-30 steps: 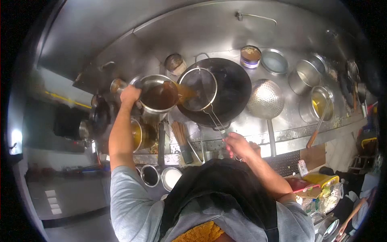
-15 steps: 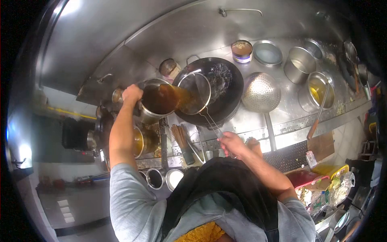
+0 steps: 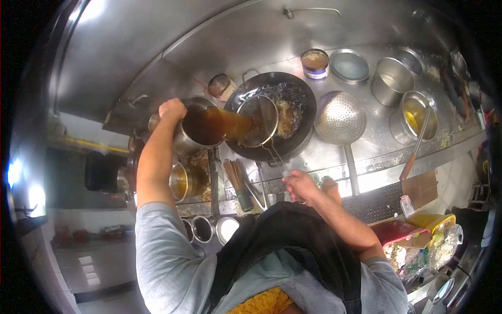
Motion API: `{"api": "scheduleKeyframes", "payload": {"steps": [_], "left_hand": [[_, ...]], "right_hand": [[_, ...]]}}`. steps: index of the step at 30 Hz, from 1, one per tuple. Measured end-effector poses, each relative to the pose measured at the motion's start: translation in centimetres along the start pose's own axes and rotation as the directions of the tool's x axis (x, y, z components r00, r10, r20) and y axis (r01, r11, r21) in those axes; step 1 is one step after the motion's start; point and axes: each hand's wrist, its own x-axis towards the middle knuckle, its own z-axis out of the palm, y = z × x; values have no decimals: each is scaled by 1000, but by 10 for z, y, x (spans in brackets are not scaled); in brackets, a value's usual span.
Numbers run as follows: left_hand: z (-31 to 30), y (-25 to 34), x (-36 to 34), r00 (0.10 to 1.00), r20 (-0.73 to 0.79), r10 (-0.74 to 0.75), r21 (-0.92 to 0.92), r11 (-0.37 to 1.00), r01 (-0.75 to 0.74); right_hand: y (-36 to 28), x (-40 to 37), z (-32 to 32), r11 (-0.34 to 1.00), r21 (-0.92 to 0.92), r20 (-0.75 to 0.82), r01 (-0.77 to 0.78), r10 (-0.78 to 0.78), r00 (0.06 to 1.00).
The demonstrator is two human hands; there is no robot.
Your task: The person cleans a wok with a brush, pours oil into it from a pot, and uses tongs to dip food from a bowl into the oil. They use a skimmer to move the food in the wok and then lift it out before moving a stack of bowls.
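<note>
My left hand [image 3: 173, 110] is closed on the side of a steel pot [image 3: 194, 148], which is tipped to the right. Brown liquid [image 3: 230, 124] streams from its rim into a round mesh strainer [image 3: 260, 114]. The strainer's handle sits in my closed right hand [image 3: 301, 187], which keeps the mesh over a large black wok [image 3: 300, 102]. Under the mesh, dark bubbly liquid [image 3: 288, 118] spreads in the wok. How my left fingers grip the pot is partly hidden.
A perforated skimmer [image 3: 340, 118] lies right of the wok. Beyond it stand a steel pot [image 3: 391, 82] and another with yellow liquid and a ladle [image 3: 417, 138]. A tub [image 3: 315, 64] is behind. A bamboo brush [image 3: 238, 184] lies in front, beside small round containers [image 3: 202, 228].
The pot is tipped a little further and the brown stream is thicker. More dark, bubbling liquid has spread across the wok. The strainer has shifted slightly right.
</note>
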Motion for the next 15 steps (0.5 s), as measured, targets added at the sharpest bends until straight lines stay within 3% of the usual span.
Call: {"api": "scheduleKeyframes", "payload": {"steps": [15], "left_hand": [[-31, 19, 14, 998, -27, 58, 154, 987, -53]], "right_hand": [[3, 4, -1, 999, 39, 38, 1, -2, 999]]}}
